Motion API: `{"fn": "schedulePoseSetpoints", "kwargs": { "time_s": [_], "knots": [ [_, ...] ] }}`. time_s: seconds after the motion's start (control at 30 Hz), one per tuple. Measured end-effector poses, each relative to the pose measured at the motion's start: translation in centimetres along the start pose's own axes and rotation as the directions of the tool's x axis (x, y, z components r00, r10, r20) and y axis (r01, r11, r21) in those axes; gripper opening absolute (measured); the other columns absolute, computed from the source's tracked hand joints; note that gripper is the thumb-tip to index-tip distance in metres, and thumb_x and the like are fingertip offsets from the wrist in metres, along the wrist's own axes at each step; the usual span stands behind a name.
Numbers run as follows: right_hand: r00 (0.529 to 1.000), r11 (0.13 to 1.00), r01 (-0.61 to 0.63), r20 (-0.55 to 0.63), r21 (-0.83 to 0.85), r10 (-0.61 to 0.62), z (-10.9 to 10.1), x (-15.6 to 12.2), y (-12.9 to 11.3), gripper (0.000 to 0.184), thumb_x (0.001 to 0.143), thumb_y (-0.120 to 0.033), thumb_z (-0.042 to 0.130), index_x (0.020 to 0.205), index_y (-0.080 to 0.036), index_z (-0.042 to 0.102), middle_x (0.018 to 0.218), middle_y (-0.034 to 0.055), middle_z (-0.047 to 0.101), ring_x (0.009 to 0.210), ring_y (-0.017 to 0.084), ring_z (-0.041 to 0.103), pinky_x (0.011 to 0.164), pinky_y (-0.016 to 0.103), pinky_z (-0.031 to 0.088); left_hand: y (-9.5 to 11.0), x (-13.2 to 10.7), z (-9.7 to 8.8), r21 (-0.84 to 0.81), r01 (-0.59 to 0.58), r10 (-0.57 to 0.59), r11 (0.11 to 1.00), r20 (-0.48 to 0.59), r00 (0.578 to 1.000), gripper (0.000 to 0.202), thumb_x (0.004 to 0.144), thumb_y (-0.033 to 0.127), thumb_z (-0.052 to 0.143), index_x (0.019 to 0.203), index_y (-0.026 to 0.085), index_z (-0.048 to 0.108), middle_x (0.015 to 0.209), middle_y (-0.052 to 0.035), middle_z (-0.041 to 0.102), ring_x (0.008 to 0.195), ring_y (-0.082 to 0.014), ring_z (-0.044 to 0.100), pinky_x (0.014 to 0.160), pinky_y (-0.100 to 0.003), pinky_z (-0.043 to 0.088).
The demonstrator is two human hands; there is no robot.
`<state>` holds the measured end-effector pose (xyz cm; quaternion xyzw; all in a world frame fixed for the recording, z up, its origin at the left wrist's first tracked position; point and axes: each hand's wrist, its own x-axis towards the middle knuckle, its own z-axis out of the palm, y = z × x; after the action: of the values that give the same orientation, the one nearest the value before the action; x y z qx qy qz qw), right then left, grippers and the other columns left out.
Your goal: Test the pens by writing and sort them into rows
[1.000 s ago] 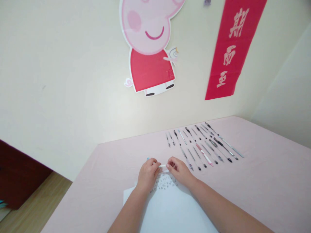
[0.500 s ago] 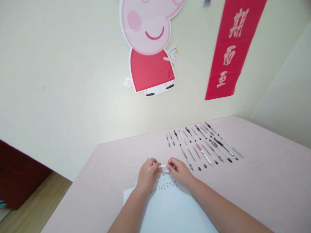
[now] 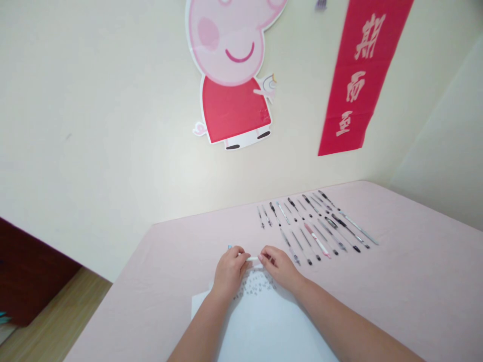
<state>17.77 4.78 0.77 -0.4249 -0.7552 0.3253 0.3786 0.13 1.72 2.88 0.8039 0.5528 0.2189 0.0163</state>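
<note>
Between my hands, just above the paper, is a slim white pen (image 3: 252, 258), mostly covered by my fingers. My left hand (image 3: 231, 269) is closed round its left part, and a small blue piece (image 3: 230, 247) pokes out beyond the knuckles; whether it belongs to the pen I cannot tell. With thumb and fingers pinched, my right hand (image 3: 278, 264) grips the other end. Under both forearms lies a white sheet of paper (image 3: 275, 327), its upper part covered with small dark marks (image 3: 256, 284) too blurred to read.
Two slanting rows of pens and refills lie to the right on the pink tabletop (image 3: 169, 271), among them a pink pen (image 3: 317, 240) and a black pen (image 3: 350, 230). Behind the table rises a wall (image 3: 124, 125) with a pig cutout (image 3: 236, 108) and a red banner (image 3: 362, 75).
</note>
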Motion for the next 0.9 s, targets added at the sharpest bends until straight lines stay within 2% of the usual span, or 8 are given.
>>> {"fn": "schedulePoseSetpoints", "kwargs": {
  "time_s": [0.1, 0.2, 0.27, 0.33, 0.43, 0.7, 0.9],
  "knots": [
    [1.000, 0.999, 0.006, 0.012, -0.037, -0.006, 0.02, 0.06, 0.17, 0.034, 0.088, -0.034, 0.040, 0.058, -0.019, 0.045, 0.056, -0.0028, 0.044, 0.056, 0.012, 0.042, 0.055, 0.024, 0.031, 0.08, -0.02, -0.11, -0.002, -0.003, 0.003, 1.000, 0.008, 1.000, 0.019, 0.084, 0.016, 0.050, 0.094, 0.020, 0.065, 0.092, -0.0060, 0.060, 0.084, -0.0180, 0.056, 0.074, -0.030, 0.045],
    [1.000, 1.000, -0.004, 0.022, -0.019, 0.004, -0.10, 0.04, 0.17, 0.040, 0.091, -0.037, 0.035, 0.057, -0.018, 0.044, 0.055, -0.0023, 0.045, 0.056, 0.012, 0.043, 0.056, 0.024, 0.032, -0.01, -0.08, -0.01, -0.010, 0.001, -0.001, 1.000, 0.002, 1.000, 0.020, 0.084, 0.015, 0.049, 0.095, 0.020, 0.065, 0.092, -0.0058, 0.060, 0.084, -0.0178, 0.055, 0.075, -0.030, 0.045],
    [1.000, 1.000, -0.004, 0.019, 0.006, 0.004, -0.20, -0.03, 0.05, 0.035, 0.090, -0.036, 0.037, 0.062, -0.018, 0.049, 0.059, -0.0017, 0.049, 0.058, 0.012, 0.045, 0.057, 0.024, 0.034, -0.14, -0.12, 0.14, -0.016, 0.004, -0.004, 1.000, -0.008, 1.000, 0.020, 0.084, 0.016, 0.049, 0.095, 0.021, 0.065, 0.091, -0.0057, 0.060, 0.085, -0.0177, 0.055, 0.075, -0.030, 0.045],
    [1.000, 1.000, -0.008, 0.006, 0.026, 0.007, -0.25, -0.11, -0.09, 0.023, 0.086, -0.033, 0.045, 0.071, -0.018, 0.053, 0.064, -0.0014, 0.052, 0.061, 0.013, 0.047, 0.058, 0.024, 0.035, -0.25, -0.13, 0.29, -0.025, 0.003, -0.003, 1.000, -0.018, 1.000, 0.020, 0.084, 0.018, 0.049, 0.095, 0.021, 0.065, 0.091, -0.0057, 0.059, 0.084, -0.0176, 0.055, 0.075, -0.030, 0.045],
    [1.000, 0.999, -0.014, -0.006, 0.029, 0.015, -0.21, -0.19, -0.22, 0.009, 0.081, -0.025, 0.051, 0.076, -0.018, 0.053, 0.068, -0.0016, 0.054, 0.063, 0.013, 0.048, 0.058, 0.023, 0.036, -0.30, -0.11, 0.35, -0.031, -0.005, 0.004, 0.999, -0.024, 1.000, 0.020, 0.085, 0.019, 0.047, 0.094, 0.021, 0.066, 0.090, -0.0062, 0.060, 0.083, -0.0179, 0.056, 0.074, -0.030, 0.046],
    [1.000, 1.000, 0.019, -0.001, -0.016, -0.019, -0.23, -0.11, -0.25, 0.019, 0.084, -0.024, 0.046, 0.066, -0.018, 0.051, 0.060, -0.0033, 0.047, 0.058, 0.012, 0.043, 0.056, 0.023, 0.032, 0.06, -0.03, -0.07, -0.005, -0.024, 0.024, 1.000, -0.029, 0.999, 0.020, 0.085, 0.018, 0.048, 0.094, 0.021, 0.066, 0.090, -0.0061, 0.061, 0.083, -0.0183, 0.057, 0.073, -0.031, 0.046],
    [1.000, 1.000, 0.016, 0.009, 0.024, -0.016, -0.14, -0.08, -0.22, 0.020, 0.083, -0.025, 0.046, 0.064, -0.018, 0.049, 0.059, -0.0033, 0.045, 0.058, 0.012, 0.042, 0.056, 0.024, 0.031, -0.08, -0.09, -0.13, 0.033, -0.066, 0.068, 0.997, -0.056, 0.996, 0.019, 0.085, 0.017, 0.050, 0.093, 0.019, 0.067, 0.088, -0.0058, 0.064, 0.083, -0.0186, 0.058, 0.073, -0.031, 0.046]
  ]
}}
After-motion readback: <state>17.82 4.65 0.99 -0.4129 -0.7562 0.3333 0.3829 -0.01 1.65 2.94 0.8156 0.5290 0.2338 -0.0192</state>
